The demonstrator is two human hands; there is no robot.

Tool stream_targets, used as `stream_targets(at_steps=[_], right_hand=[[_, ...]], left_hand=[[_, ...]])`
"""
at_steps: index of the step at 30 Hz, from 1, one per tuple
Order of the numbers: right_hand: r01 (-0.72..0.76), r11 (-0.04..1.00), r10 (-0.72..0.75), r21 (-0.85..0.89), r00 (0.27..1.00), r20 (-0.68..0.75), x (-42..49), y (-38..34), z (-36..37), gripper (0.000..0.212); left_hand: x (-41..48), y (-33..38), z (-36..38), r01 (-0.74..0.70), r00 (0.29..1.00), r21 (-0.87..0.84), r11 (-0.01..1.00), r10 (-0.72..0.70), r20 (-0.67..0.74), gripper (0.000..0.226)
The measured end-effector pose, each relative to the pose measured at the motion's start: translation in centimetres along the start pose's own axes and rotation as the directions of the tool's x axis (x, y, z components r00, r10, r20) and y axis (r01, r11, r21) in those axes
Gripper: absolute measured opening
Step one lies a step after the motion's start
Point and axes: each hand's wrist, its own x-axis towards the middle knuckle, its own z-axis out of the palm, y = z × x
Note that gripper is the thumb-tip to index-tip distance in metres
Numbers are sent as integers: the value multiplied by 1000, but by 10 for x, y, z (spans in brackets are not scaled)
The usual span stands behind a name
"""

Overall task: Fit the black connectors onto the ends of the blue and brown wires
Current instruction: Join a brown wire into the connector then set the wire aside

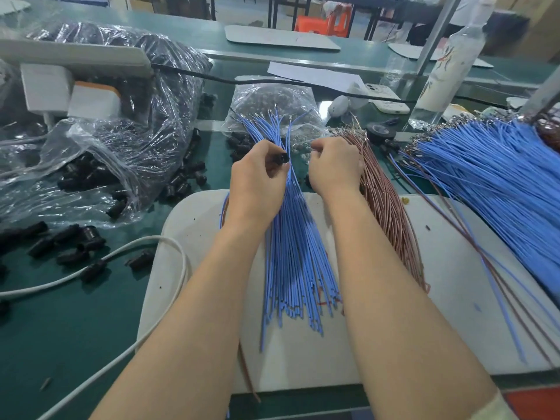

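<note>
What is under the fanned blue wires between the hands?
The fanned blue wires lie on a white rounded board; their far tips rest on a clear plastic bag. Anything beneath the bundle is covered.

We find no text we can read. The bottle (445,77) carries coloured marks, and the phone (386,100) just left of it bears small print, both too blurred.

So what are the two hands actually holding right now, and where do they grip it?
The left hand pinches a black connector by its body. The right hand is curled beside the blue wires; what it holds cannot be told.
</note>
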Motion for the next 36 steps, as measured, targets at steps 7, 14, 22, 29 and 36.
stream_targets(at_steps=[7, 14, 22, 29, 36], right_hand=[[-206, 965, 219, -164, 974, 66, 17, -7, 16, 40], [-169, 977, 171, -131, 985, 4, 17, -3, 24, 31], [-77, 986, 87, -151, 994, 61, 20, 0, 21, 27], [-43, 991, 57, -130, 993, 107, 19, 0, 19, 38], [-7, 990, 24, -143, 993, 114, 17, -10, 26, 26]], left_hand=[[2, -1, 0, 11, 1000, -22, 1000, -11, -18, 17], [2, 1, 0, 34, 999, -55, 998, -35, -15, 14], [3, 2, -2, 33, 999, -71, 997, -35, -31, 11], [5, 0, -1, 51, 997, -81, 995, -55, -50, 10], [4, -1, 0, 66, 997, -95, 993, -70, -40, 14]])
